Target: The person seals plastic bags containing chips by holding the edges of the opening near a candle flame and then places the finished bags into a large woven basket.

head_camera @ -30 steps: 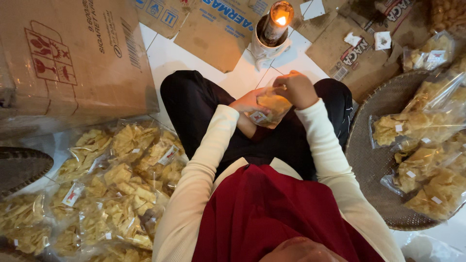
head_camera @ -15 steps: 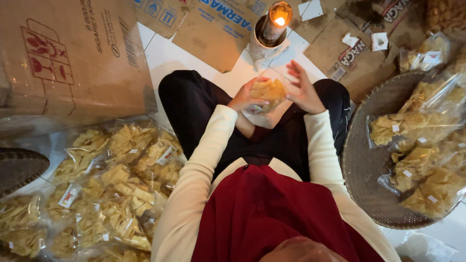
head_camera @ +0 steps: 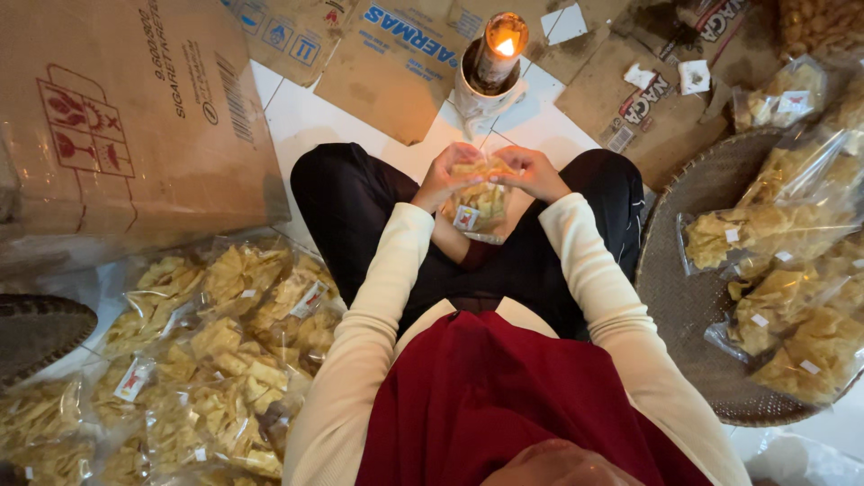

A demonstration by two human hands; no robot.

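Note:
I sit cross-legged on a white tiled floor and hold a small clear plastic bag of yellow chips [head_camera: 479,200] over my lap. My left hand [head_camera: 447,173] grips the bag's top on the left side. My right hand [head_camera: 531,171] grips the top on the right side. The two hands meet at the bag's mouth, just in front of a burning candle [head_camera: 500,47] that stands in a white holder [head_camera: 481,97]. The bag carries a small white label.
A pile of several sealed chip bags [head_camera: 207,360] lies at my left. A round woven tray [head_camera: 693,297] at my right holds more chip bags [head_camera: 783,288]. A large cardboard box [head_camera: 126,126] stands at the left; flattened cardboard [head_camera: 405,54] lies beyond the candle.
Both hands have lifted the chip bag from my right knee to the middle, closer to the candle, and now pinch its top together.

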